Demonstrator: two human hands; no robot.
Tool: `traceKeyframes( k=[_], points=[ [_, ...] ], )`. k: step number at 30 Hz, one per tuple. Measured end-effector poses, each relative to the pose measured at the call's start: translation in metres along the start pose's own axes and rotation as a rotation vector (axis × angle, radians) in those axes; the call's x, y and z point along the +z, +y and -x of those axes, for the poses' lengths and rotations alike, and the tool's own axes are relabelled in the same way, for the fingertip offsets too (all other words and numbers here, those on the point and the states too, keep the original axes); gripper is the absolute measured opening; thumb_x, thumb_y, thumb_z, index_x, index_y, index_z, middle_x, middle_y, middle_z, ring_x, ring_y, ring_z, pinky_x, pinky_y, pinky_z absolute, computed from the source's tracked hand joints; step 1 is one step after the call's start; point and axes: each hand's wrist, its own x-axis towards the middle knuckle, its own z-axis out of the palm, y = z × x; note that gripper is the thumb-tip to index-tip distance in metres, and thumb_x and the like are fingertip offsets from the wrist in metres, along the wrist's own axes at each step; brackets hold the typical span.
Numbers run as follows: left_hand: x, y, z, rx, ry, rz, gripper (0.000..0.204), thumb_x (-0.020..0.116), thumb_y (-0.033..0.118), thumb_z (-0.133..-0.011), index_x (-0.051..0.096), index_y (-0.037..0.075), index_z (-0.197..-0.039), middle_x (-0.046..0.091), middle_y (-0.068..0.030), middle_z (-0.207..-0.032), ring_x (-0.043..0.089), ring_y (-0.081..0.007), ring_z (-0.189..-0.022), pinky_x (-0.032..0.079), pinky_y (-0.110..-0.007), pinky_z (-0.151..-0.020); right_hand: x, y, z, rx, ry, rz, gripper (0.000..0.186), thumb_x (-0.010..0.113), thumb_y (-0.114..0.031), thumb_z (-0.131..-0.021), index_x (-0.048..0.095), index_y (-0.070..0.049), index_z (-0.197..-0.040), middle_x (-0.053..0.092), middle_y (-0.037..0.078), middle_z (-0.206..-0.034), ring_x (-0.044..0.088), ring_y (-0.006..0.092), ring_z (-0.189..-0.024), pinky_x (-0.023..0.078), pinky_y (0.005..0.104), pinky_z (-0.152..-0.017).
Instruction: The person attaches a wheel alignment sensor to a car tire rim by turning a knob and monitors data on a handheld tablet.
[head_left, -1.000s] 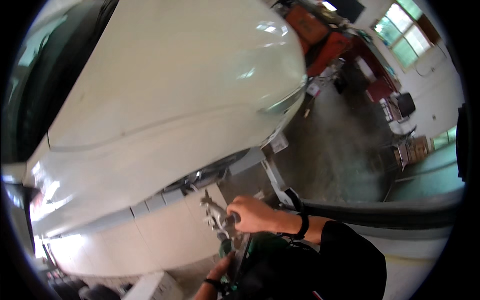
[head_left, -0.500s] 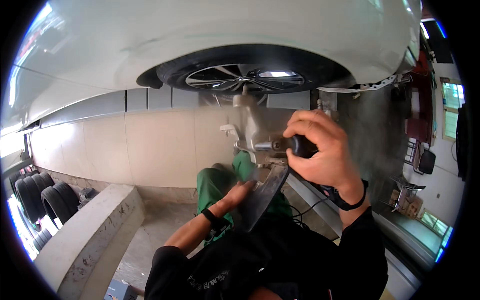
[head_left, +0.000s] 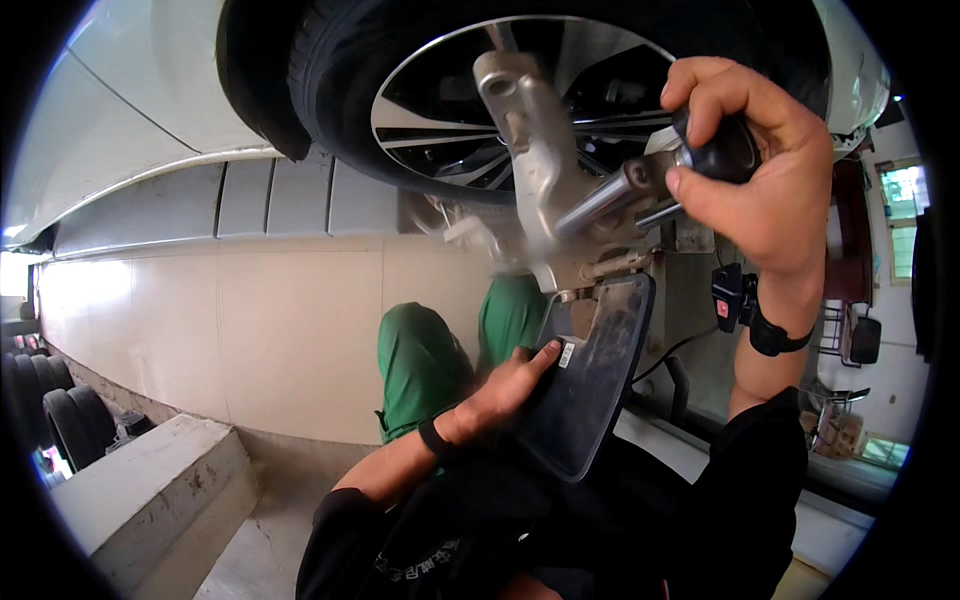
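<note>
A metal wheel clamp (head_left: pixel 540 175), blurred in part, stands close in front of a car wheel (head_left: pixel 425 85) with a spoked alloy rim. Its upper end overlaps the rim; whether it touches cannot be made out. The fingers and thumb of my right hand (head_left: pixel 785 190) close round the clamp's black knob (head_left: pixel 728 150). A dark rectangular plate (head_left: pixel 600 375) with rounded corners hangs from the clamp's lower end, tilted. My left hand (head_left: pixel 505 390) grips the plate's left edge, thumb on the face beside a small white label; its other fingers are largely hidden.
The pale car body (head_left: pixel 150 80) rises around the wheel. Beneath it runs a grey ledge (head_left: pixel 245 200) above a beige panelled surface (head_left: pixel 300 320). A concrete block (head_left: pixel 150 480) stands at lower left, with loose tyres (head_left: pixel 80 420) beyond. A chair (head_left: pixel 860 335) is at far right.
The wheel appears larger and nearer. Clamp and plate have moved up and right with my right hand, which still holds the knob. My left hand stays at the plate's edge.
</note>
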Motion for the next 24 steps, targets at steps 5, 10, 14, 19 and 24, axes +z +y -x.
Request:
traceKeyframes(
  k=[5, 10, 14, 19, 24],
  points=[
    [-0.018, -0.019, -0.041, 0.162, -0.008, 0.093, 0.08, 0.052, 0.059, -0.106, 0.053, -0.012, -0.143, 0.063, -0.0203, -0.137, 0.06, -0.0262, -0.123, 0.045, -0.036, -0.108, 0.014, 0.012, 0.018, -0.007, 0.083, 0.003, 0.031, 0.073, 0.013, -0.068, 0.06, -0.003, -0.092, 0.068, 0.011, -0.116, 0.063, 0.0159, -0.107, 0.046, 0.0266, -0.098],
    [-0.021, -0.016, -0.029, 0.235, 0.018, 0.115, 0.07, 0.048, 0.058, -0.109, 0.065, -0.006, -0.13, 0.071, -0.0126, -0.117, 0.065, -0.0171, -0.102, 0.052, -0.032, -0.092, 0.011, 0.017, 0.007, 0.016, 0.109, 0.019, 0.024, 0.074, 0.004, -0.066, 0.06, -0.002, -0.084, 0.067, 0.005, -0.1, 0.062, 0.0139, -0.099, 0.047, 0.0268, -0.092],
    [-0.024, -0.015, -0.028, 0.23, -0.056, 0.063, 0.068, 0.045, 0.058, -0.11, 0.065, -0.004, -0.13, 0.072, -0.0109, -0.111, 0.066, -0.0171, -0.098, 0.052, -0.032, -0.091, 0.014, 0.019, 0.011, -0.008, 0.191, 0.025, 0.02, 0.075, -0.002, -0.066, 0.065, -0.001, -0.084, 0.065, -0.001, -0.082, 0.059, 0.009, -0.08, 0.049, 0.0249, -0.076],
    [-0.027, -0.021, -0.024, 0.179, 0.024, 0.175, 0.06, 0.044, 0.056, -0.111, 0.068, 0.002, -0.119, 0.07, -0.0036, -0.095, 0.063, -0.0099, -0.075, 0.051, -0.028, -0.069, 0.019, 0.004, 0.009, 0.16, 0.15, -0.028, 0.019, 0.075, 0.0, -0.067, 0.065, -0.002, -0.083, 0.069, 0.003, -0.09, 0.063, 0.0131, -0.089, 0.05, 0.0269, -0.087],
    [-0.028, -0.031, -0.036, 0.192, 0.047, 0.119, 0.06, 0.044, 0.056, -0.111, 0.066, 0.001, -0.123, 0.07, -0.0034, -0.094, 0.063, -0.0103, -0.076, 0.052, -0.028, -0.07, 0.012, 0.006, 0.011, 0.215, 0.139, -0.103, 0.018, 0.076, -0.004, -0.066, 0.069, -0.001, -0.082, 0.068, 0.002, -0.082, 0.062, 0.0113, -0.08, 0.05, 0.0269, -0.08]
  ],
)
